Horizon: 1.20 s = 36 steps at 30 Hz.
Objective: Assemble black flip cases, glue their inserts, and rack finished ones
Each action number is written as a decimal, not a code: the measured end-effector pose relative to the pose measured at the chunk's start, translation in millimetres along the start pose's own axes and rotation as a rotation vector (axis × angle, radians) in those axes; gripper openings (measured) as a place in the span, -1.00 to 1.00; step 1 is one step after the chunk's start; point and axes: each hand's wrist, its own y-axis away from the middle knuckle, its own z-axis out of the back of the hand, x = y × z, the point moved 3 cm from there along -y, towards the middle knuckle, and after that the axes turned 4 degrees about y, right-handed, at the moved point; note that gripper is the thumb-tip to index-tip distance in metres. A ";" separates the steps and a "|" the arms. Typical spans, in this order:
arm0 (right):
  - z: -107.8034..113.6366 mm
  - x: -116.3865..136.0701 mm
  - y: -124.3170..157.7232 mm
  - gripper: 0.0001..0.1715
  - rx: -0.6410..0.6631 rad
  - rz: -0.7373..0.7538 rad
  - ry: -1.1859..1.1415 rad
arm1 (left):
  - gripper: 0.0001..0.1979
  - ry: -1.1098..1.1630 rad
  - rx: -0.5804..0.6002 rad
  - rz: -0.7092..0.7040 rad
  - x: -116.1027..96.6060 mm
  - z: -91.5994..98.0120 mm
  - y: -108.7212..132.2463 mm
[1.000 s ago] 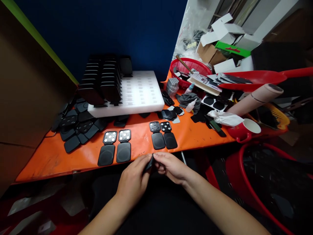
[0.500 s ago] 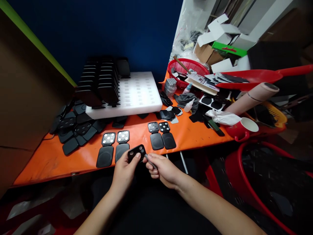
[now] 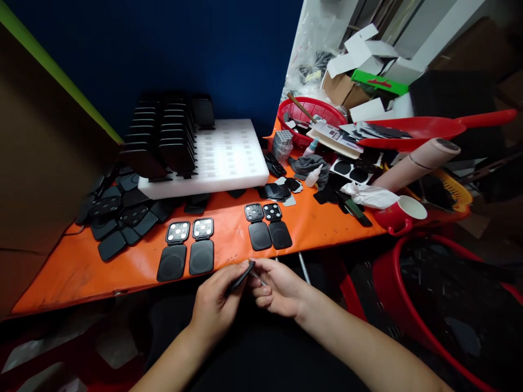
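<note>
My left hand [image 3: 213, 298] is closed on a small black plastic plate [image 3: 242, 276], tilted so that mostly its edge shows. My right hand [image 3: 281, 286] meets it at the plate's upper end, its fingers curled around a short grey metal rod [image 3: 261, 279]. Beyond the hands, two hinged black cases [image 3: 201, 256] lie unfolded on the orange table cover [image 3: 229, 245], with silvery discs in their upper halves. Farther right lies another such pair [image 3: 270, 235]. Where exactly the rod touches the plate is hidden by my fingers.
A white foam block [image 3: 204, 188] holds rows of upright black plates [image 3: 177, 141]. Loose black plates [image 3: 118, 218] pile up at left. On the right stand a red mug [image 3: 394, 220], a pink bottle [image 3: 419, 163] and a red basket [image 3: 339, 114]; a red tub [image 3: 388, 277] stands below.
The plate has turned from showing its face with round discs to nearly edge-on. Both hands have come slightly lower and closer together, still holding the plate and the rod.
</note>
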 end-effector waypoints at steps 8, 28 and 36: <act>-6.4 -3.7 -3.5 -0.69 -0.123 0.086 -0.144 | -0.68 -0.022 0.017 0.005 -1.3 -3.8 1.0; 37.6 101.5 -21.4 -0.48 -0.990 0.466 1.919 | -0.40 -0.623 0.381 0.118 45.9 -45.5 -38.7; 43.2 112.2 -19.2 -0.68 -0.644 0.654 1.330 | -0.44 -0.232 0.123 0.268 40.7 -35.1 -46.0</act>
